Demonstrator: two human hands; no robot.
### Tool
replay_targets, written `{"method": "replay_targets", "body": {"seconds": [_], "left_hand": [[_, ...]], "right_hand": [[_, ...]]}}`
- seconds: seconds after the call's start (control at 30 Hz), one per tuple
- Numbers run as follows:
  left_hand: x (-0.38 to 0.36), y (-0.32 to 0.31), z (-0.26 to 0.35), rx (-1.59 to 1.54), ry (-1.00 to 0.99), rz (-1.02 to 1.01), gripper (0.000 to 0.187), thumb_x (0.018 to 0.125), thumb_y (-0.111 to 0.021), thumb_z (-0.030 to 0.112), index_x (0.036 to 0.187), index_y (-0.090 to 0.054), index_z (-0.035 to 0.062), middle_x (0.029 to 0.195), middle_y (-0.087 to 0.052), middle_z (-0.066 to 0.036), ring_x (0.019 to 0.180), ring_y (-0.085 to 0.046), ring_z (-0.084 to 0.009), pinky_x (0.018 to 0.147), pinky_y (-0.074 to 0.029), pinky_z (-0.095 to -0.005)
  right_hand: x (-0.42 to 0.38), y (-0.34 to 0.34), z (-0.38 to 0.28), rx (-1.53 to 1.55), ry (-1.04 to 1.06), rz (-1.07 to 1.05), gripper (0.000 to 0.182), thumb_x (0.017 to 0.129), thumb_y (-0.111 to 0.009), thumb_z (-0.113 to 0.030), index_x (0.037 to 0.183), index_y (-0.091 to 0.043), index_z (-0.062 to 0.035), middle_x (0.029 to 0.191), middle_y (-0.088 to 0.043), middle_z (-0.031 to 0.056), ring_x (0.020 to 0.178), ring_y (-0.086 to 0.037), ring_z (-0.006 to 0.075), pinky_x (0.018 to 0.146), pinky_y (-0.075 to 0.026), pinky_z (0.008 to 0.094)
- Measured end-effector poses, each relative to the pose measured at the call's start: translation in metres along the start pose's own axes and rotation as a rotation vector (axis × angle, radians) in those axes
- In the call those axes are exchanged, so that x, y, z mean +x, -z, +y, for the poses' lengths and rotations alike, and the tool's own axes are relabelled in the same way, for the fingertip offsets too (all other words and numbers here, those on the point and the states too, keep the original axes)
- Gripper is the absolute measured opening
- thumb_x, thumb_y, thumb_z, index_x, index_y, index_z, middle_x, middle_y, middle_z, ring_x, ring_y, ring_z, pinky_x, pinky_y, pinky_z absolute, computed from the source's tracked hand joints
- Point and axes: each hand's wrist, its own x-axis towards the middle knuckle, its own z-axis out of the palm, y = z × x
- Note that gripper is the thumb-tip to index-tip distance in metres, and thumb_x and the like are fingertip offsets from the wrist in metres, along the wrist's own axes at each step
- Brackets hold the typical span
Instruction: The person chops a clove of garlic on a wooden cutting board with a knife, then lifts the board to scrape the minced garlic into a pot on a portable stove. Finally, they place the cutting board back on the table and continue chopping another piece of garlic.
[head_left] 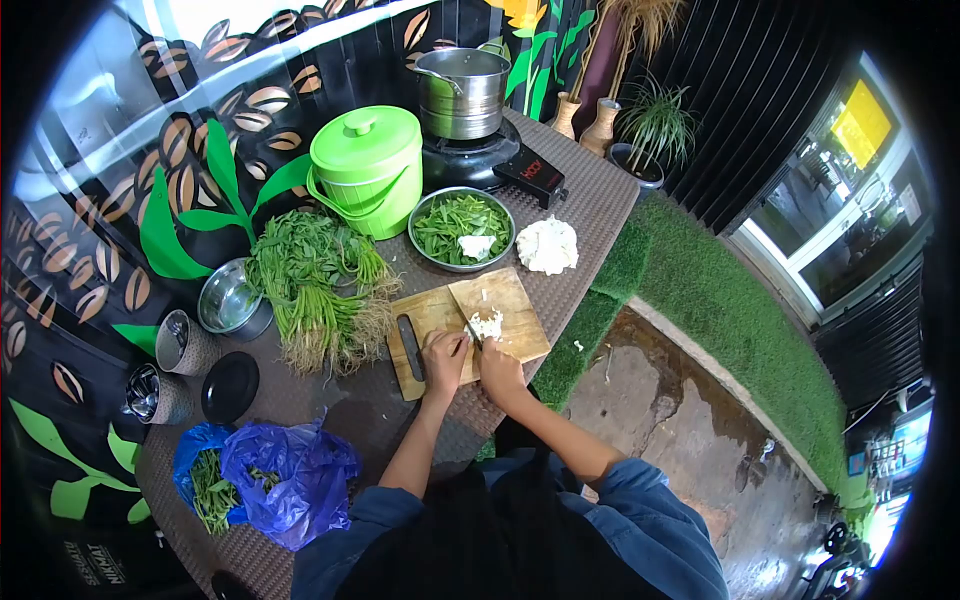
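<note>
**Chopping cauliflower on wooden board, both hands at work**

Cutting pose: both hands on the wooden cutting board, which sits at the table's near edge, right in front of the person. Left hand rests on the board's middle w/ fingers curled down; a thin blade seems to run from it toward the cauliflower pieces, but too small to confirm the grip. Right hand is just beside the left, fingers bunched narrow and touching the near side of the white pieces. Can't tell if it pinches one or just steadies them. A dark-handled knife lies flat on the board's left part, just left of the left hand, untouched.

Rest of table: cauliflower head beyond the board's far right corner, near the table's right edge. Steel bowl w/ cut greens plus a white chunk sits just behind the board. Green lidded bucket behind that, to the left; steel pot on a black stove at the far edge. Bunch of leafy greens w/ roots lies left of the board. Empty steel bowl further left. Blue plastic bag w/ more greens at the near left corner. Black lid between bag and bowl.
</note>
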Motion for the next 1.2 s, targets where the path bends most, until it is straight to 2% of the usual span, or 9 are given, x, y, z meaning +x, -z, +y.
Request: {"method": "replay_targets", "body": {"seconds": [0.13, 0.3, 0.37, 0.43, 0.6, 0.67, 0.8, 0.9, 1.2], "left_hand": [[0.0, 0.0, 0.0, -0.001, -0.026, -0.008, 0.009, 0.075, -0.072, 0.005, 0.084, -0.071, 0.0025, 0.084, -0.068, -0.011, 0.089, -0.06, -0.0301, 0.082, -0.047, -0.0383], [0.001, -0.001, 0.006, 0.004, 0.081, -0.016, 0.013, 0.075, -0.072, 0.006, 0.088, -0.071, 0.0021, 0.087, -0.067, -0.011, 0.092, -0.057, -0.0296, 0.082, -0.046, -0.0386], [0.0, -0.002, 0.002, 0.069, -0.033, -0.004, 0.013, 0.076, -0.072, 0.006, 0.088, -0.071, 0.0022, 0.088, -0.067, -0.011, 0.092, -0.056, -0.0292, 0.083, -0.046, -0.0386], [0.0, -0.002, 0.002, 0.075, -0.024, -0.003, 0.014, 0.076, -0.072, 0.005, 0.089, -0.071, 0.0026, 0.088, -0.067, -0.011, 0.092, -0.056, -0.029, 0.083, -0.046, -0.0385], [0.0, -0.003, -0.003, 0.073, -0.055, 0.005, 0.014, 0.076, -0.071, 0.005, 0.09, -0.071, 0.0024, 0.089, -0.067, -0.011, 0.092, -0.057, -0.0291, 0.082, -0.045, -0.0391], [-0.001, 0.0, 0.004, -0.014, 0.072, -0.01, 0.014, 0.076, -0.072, 0.005, 0.09, -0.071, 0.001, 0.087, -0.067, -0.013, 0.089, -0.058, -0.0302, 0.088, -0.046, -0.0389], [-0.002, -0.004, -0.004, -0.015, 0.041, 0.044, 0.012, 0.076, -0.072, 0.004, 0.088, -0.07, 0.0008, 0.082, -0.065, -0.014, 0.084, -0.059, -0.0313, 0.097, -0.045, -0.0394], [-0.001, -0.001, 0.002, -0.022, 0.07, 0.022, 0.009, 0.076, -0.071, 0.001, 0.085, -0.071, 0.0015, 0.077, -0.062, -0.015, 0.079, -0.06, -0.0317, 0.103, -0.042, -0.0408], [-0.002, -0.002, -0.003, -0.07, 0.03, 0.04, 0.011, 0.074, -0.071, -0.001, 0.085, -0.072, 0.0024, 0.076, -0.062, -0.014, 0.077, -0.06, -0.0306, 0.104, -0.041, -0.0414]], "right_hand": [[0.024, 0.023, 0.011, 0.092, 0.045, -0.044, 0.03, 0.089, -0.053, -0.021, 0.097, -0.048, 0.0073, 0.079, -0.065, 0.0262, 0.074, -0.066, 0.0435, 0.065, -0.054, 0.0502], [0.011, 0.04, 0.001, 0.034, 0.095, -0.064, 0.026, 0.087, -0.053, -0.016, 0.098, -0.049, 0.0066, 0.078, -0.065, 0.0252, 0.073, -0.067, 0.04, 0.063, -0.054, 0.047], [0.0, 0.025, -0.005, 0.022, 0.072, -0.055, 0.023, 0.087, -0.053, -0.015, 0.097, -0.049, 0.0057, 0.077, -0.065, 0.0248, 0.073, -0.067, 0.0385, 0.063, -0.055, 0.0459], [-0.004, 0.008, -0.008, 0.034, 0.029, 0.09, 0.02, 0.086, -0.053, -0.013, 0.094, -0.048, 0.0041, 0.077, -0.065, 0.0248, 0.073, -0.068, 0.0366, 0.062, -0.055, 0.044], [0.023, 0.019, 0.002, 0.133, 0.027, -0.017, 0.028, 0.092, -0.051, -0.024, 0.096, -0.046, 0.0026, 0.08, -0.065, 0.0248, 0.075, -0.066, 0.0431, 0.063, -0.053, 0.0495], [0.02, 0.03, 0.005, 0.128, 0.06, -0.02, 0.028, 0.092, -0.05, -0.025, 0.097, -0.046, 0.0024, 0.079, -0.065, 0.0247, 0.074, -0.066, 0.0425, 0.063, -0.054, 0.0492], [0.005, 0.016, -0.005, 0.069, -0.019, -0.008, 0.03, 0.093, -0.049, -0.028, 0.099, -0.046, 0.0018, 0.074, -0.065, 0.0235, 0.069, -0.067, 0.0401, 0.06, -0.054, 0.0486], [-0.003, 0.0, -0.01, 0.071, -0.048, 0.055, 0.03, 0.093, -0.048, -0.028, 0.098, -0.046, 0.0013, 0.072, -0.065, 0.0224, 0.066, -0.067, 0.0387, 0.059, -0.054, 0.0482], [0.012, 0.04, -0.002, 0.079, 0.015, -0.109, 0.031, 0.09, -0.053, -0.023, 0.101, -0.047, 0.0058, 0.082, -0.064, 0.0272, 0.079, -0.066, 0.0422, 0.068, -0.054, 0.0497]]}}
